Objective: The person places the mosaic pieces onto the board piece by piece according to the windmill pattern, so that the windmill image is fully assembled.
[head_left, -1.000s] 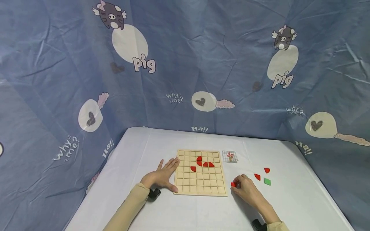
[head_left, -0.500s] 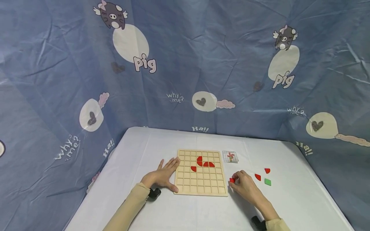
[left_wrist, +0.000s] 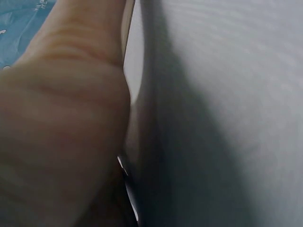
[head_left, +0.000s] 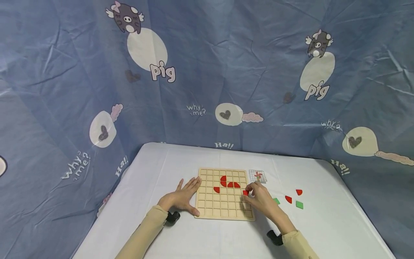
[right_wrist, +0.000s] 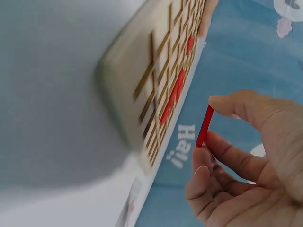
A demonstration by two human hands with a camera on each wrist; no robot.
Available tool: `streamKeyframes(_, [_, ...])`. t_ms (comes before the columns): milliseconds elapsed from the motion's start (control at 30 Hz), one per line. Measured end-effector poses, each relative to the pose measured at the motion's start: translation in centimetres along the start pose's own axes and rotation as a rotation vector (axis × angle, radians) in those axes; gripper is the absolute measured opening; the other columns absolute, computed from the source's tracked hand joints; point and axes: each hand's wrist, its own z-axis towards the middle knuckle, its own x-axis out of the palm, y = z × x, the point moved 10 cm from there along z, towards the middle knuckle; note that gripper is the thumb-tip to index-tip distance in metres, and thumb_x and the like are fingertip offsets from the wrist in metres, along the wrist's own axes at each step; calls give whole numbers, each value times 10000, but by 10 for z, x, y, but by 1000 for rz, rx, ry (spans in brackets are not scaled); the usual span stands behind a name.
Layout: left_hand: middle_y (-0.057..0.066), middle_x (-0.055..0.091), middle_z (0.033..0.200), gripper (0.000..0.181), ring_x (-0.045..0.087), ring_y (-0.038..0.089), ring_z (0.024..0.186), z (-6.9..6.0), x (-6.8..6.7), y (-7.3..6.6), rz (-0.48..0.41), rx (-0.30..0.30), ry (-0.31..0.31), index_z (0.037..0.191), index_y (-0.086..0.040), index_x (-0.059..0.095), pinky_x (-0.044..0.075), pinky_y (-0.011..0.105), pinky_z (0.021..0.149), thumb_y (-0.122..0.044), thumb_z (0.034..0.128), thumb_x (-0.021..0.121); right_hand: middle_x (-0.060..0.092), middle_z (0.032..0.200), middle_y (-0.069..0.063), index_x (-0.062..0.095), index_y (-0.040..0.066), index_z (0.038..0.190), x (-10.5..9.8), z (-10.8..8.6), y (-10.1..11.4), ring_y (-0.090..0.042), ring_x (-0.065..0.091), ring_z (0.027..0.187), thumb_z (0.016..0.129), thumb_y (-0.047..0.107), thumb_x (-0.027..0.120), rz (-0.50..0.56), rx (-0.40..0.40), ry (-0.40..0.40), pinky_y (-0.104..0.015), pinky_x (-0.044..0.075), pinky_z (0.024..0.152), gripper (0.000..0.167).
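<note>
Right hand [head_left: 261, 198] held a red piece [head_left: 245, 192] over the right side of the grid board [head_left: 223, 205]. Best practice, I judged: level the piece, square it to a cell, lower gently, spare the red pieces already set [head_left: 237, 185]. Piece sat pinched at the fingertips, thumb opposite; left hand [head_left: 182, 198] lay with fingers spread, touching the board's left edge.

Red quarter-circle pieces [head_left: 288, 199]: seven
Pinched red piece [head_left: 245, 192]: one
Flat green pieces [head_left: 299, 204]: two
Wooden gridded board [head_left: 224, 212]: one
White printed card [head_left: 252, 173]: one visible
</note>
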Motion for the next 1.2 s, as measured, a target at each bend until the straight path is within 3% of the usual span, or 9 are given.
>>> streamKeyframes(367, [96, -28, 1639, 1319, -19, 312, 1512, 1, 2, -3, 2, 24, 0, 1556, -70, 17, -51, 656, 1154, -701, 643, 731, 586, 894, -20, 667, 63, 890, 35, 24, 33, -116, 528, 739, 789, 162, 798, 25, -98, 49, -218, 475, 617, 193])
streamKeyframes(533, [97, -29, 1639, 1330, -25, 308, 1511, 0, 0, -2, 3, 17, -1, 1556, -69, 22, -45, 641, 1164, -718, 631, 724, 586, 915, -32, 667, 46, 932, 49, 32, 42, -92, 483, 723, 824, 195, 766, 25, -100, 98, -217, 460, 604, 209])
streamKeyframes(800, [116, -27, 1637, 1323, -25, 326, 1508, -1, 1, -4, -6, 29, 4, 1553, -55, 18, -44, 662, 1152, -703, 645, 730, 564, 924, -12, 665, 38, 972, 69, 39, 41, -84, 484, 739, 831, 208, 752, 14, -64, 167, -200, 457, 614, 238])
streamKeyframes(1200, [73, -47, 1639, 1345, -42, 281, 1513, 1, 1, 0, -6, 9, 5, 1556, -81, 3, -68, 633, 1163, -727, 621, 723, 545, 869, -5, 671, 38, 960, 71, 42, 39, -78, 483, 705, 813, 210, 777, 1, -62, 140, -178, 435, 569, 250])
